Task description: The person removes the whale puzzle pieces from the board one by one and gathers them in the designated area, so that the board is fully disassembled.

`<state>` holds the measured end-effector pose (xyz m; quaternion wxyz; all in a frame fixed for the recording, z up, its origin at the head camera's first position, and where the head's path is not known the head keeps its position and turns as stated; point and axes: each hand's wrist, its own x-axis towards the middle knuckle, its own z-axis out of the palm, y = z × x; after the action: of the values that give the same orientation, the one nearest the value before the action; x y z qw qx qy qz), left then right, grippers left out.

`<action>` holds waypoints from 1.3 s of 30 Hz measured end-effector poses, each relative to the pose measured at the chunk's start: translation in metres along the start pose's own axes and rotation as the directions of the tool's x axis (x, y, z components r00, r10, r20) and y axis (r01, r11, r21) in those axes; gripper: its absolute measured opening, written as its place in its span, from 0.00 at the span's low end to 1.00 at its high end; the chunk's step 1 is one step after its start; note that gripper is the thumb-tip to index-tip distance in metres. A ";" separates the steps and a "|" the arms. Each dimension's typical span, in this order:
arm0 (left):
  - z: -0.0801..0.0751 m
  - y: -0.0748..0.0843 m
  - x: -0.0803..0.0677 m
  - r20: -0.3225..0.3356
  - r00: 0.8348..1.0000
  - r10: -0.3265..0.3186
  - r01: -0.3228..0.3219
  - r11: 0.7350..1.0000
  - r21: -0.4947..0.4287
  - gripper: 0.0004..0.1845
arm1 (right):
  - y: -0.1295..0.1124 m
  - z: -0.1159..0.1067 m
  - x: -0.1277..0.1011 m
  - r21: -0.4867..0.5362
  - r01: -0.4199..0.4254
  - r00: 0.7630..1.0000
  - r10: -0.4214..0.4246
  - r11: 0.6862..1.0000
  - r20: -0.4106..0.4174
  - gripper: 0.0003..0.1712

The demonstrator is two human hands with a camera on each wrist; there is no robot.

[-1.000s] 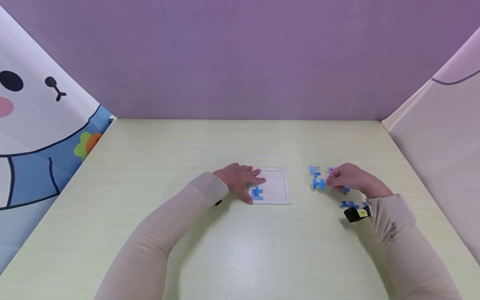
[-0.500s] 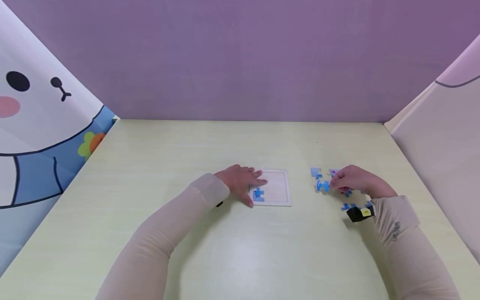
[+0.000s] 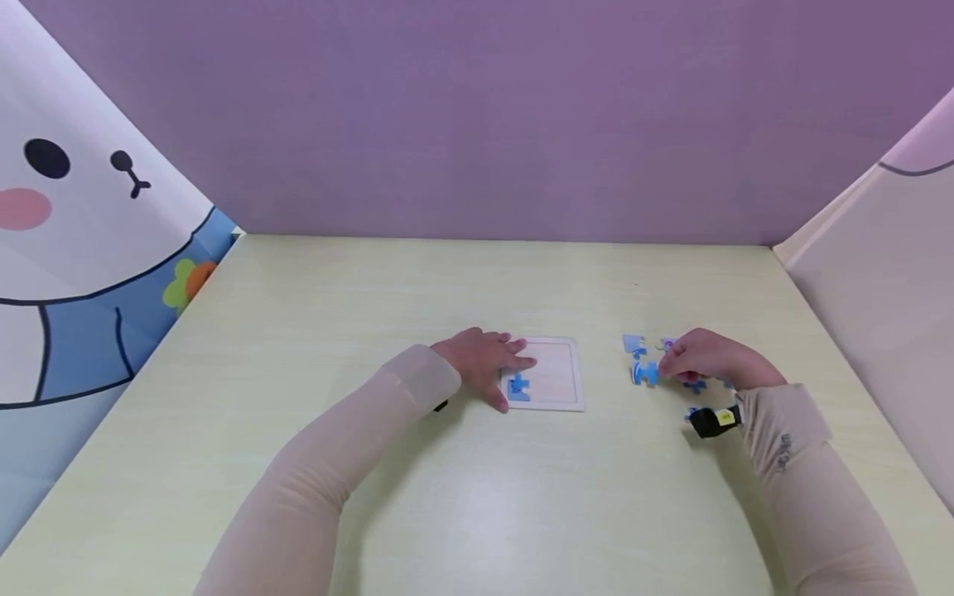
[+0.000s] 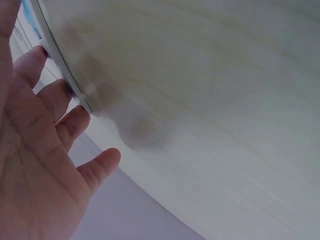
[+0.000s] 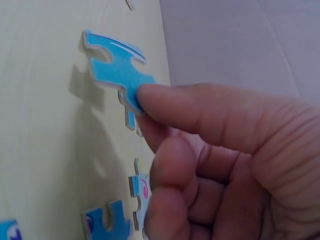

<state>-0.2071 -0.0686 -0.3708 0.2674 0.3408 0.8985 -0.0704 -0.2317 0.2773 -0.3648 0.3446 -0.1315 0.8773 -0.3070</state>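
Between thumb and index finger, my right hand [image 3: 704, 358] pinches a blue jigsaw piece [image 5: 115, 62], lifted off the table in the right wrist view. The other fingers of that hand are curled in. My left hand [image 3: 484, 362] rests on the left side of a square, white-rimmed puzzle tray [image 3: 551, 364], fingers spread. In the left wrist view, several fingertips touch the tray's edge [image 4: 60, 62]. One blue jigsaw piece [image 3: 517, 388] lies in the tray's lower left corner. The left hand covers part of the tray's left rim.
Loose jigsaw pieces lie around and beneath my right hand, including a pale blue piece [image 3: 633, 343] and a patterned piece [image 5: 142, 195]. Some are partly hidden by the hand and the black wrist strap [image 3: 711, 421]. A purple wall [image 3: 492, 124] stands behind the table.
The head view has shifted a little, so everything sits slightly farther right. Both hands have hardly moved relative to the table, and the right still pinches the jigsaw piece.
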 end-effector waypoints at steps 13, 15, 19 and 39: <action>0.000 0.002 0.000 0.002 1.000 -0.011 0.011 1.000 -0.001 0.46 | 0.001 0.000 0.013 -0.045 -0.025 1.000 0.025 0.999 -0.002 0.08; 0.000 0.002 0.000 0.003 1.000 -0.008 0.008 1.000 0.006 0.46 | 0.001 0.001 0.014 -0.052 -0.028 1.000 0.028 0.998 -0.005 0.08; 0.000 0.002 0.000 0.003 1.000 -0.013 0.013 1.000 0.000 0.46 | 0.000 0.001 0.015 -0.078 -0.036 0.999 0.036 0.996 -0.009 0.08; 0.001 0.001 0.000 -0.006 1.000 -0.015 0.015 1.000 0.002 0.46 | -0.004 0.003 0.019 -0.161 -0.075 0.997 0.072 0.984 -0.024 0.09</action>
<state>-0.2060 -0.0679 -0.3715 0.2638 0.3347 0.9018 -0.0720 -0.2430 0.2646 -0.3744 0.3358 -0.1235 0.9067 -0.2231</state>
